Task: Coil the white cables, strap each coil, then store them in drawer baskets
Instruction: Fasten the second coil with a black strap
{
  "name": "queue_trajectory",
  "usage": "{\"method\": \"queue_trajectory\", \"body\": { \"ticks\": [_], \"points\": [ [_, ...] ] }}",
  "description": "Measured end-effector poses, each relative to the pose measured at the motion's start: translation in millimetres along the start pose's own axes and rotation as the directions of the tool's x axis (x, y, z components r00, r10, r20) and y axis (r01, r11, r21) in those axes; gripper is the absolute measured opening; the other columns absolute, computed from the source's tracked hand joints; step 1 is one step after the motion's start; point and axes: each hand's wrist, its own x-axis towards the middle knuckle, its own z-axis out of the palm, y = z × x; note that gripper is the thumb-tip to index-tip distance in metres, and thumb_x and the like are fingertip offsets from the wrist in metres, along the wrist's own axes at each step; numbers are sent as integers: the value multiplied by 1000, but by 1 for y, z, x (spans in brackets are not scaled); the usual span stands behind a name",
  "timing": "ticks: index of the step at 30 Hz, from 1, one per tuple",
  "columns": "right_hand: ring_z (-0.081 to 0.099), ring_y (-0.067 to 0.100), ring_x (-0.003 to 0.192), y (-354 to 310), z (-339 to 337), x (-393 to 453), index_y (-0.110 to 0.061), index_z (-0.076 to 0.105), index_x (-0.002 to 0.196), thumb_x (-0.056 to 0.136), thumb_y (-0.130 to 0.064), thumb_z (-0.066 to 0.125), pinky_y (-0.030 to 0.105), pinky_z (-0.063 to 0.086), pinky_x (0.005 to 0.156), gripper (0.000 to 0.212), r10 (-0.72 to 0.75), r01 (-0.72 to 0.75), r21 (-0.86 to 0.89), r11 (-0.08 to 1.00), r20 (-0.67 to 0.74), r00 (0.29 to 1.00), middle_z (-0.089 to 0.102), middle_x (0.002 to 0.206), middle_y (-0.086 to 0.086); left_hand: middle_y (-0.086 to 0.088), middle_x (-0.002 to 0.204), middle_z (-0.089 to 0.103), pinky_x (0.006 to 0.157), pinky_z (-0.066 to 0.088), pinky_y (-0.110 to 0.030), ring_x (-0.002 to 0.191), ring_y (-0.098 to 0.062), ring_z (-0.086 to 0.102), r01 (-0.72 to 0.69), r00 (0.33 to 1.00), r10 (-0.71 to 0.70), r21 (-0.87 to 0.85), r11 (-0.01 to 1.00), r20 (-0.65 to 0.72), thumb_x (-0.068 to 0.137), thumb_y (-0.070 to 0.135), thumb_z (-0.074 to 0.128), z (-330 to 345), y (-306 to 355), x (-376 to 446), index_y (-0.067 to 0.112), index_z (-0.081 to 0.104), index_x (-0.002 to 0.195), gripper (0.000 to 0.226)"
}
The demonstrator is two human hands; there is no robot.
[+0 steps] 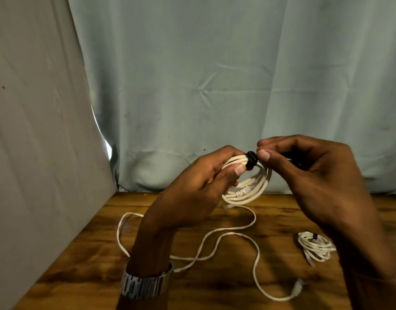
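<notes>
I hold a coiled white cable (248,191) in the air above the wooden table (215,285). My left hand (199,182) grips the top of the coil between thumb and fingers. A black strap (251,159) is wound around the bundled strands there. My right hand (308,173) pinches the strap's end right beside the wrap. A loose white cable (215,240) lies uncoiled in wide loops on the table below, its plug (298,287) near the front. A second coiled white cable (315,245) with a black strap lies on the table at the right, partly behind my right forearm.
A pale cloth backdrop (215,86) hangs behind the table, and a grey cloth panel (36,130) closes off the left side. A metal watch (145,285) is on my left wrist. No drawer or basket is in view.
</notes>
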Motion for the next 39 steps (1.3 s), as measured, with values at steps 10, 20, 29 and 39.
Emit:
{"method": "queue_trajectory", "body": {
  "ticks": [10, 20, 29, 39],
  "points": [
    [64, 0, 86, 5, 18, -11, -19, 68, 96, 97, -18, 62, 8, 49, 73, 6, -272, 208, -382, 901, -122, 954, 68, 89, -7, 2, 80, 66, 65, 51, -27, 76, -9, 66, 24, 1000, -24, -31, 999, 8, 104, 29, 46, 0, 3, -2, 20, 63, 114, 21],
    [64, -1, 78, 14, 23, -9, -11, 67, 98, 97, -13, 64, 7, 49, 66, 4, -299, 190, -364, 912, -274, 914, 68, 84, -2, 7, 76, 67, 63, 47, -18, 67, 0, 63, 29, 999, -27, -86, 996, 21, 103, 21, 52, 9, 3, 2, 12, 63, 117, 20],
    [69, 2, 83, 5, 13, -2, -27, 72, 96, 90, -30, 68, 9, 52, 68, 8, -57, 47, -90, 995, -109, 992, 72, 82, -15, -5, 67, 55, 66, 50, -44, 62, -20, 55, -27, 995, 0, -282, 959, -98, 102, 14, 53, 0, -4, 3, -1, 57, 102, 15],
    [61, -22, 85, 6, 10, -1, -34, 67, 124, 81, -48, 68, 0, 48, 64, 45, 110, -97, -167, 981, 73, 991, 64, 92, -30, -3, 67, 61, 73, 57, -38, 67, -17, 63, 7, 944, -110, -316, 949, -310, 100, 23, 56, 12, -9, 13, 12, 68, 110, 19]
  ]
}}
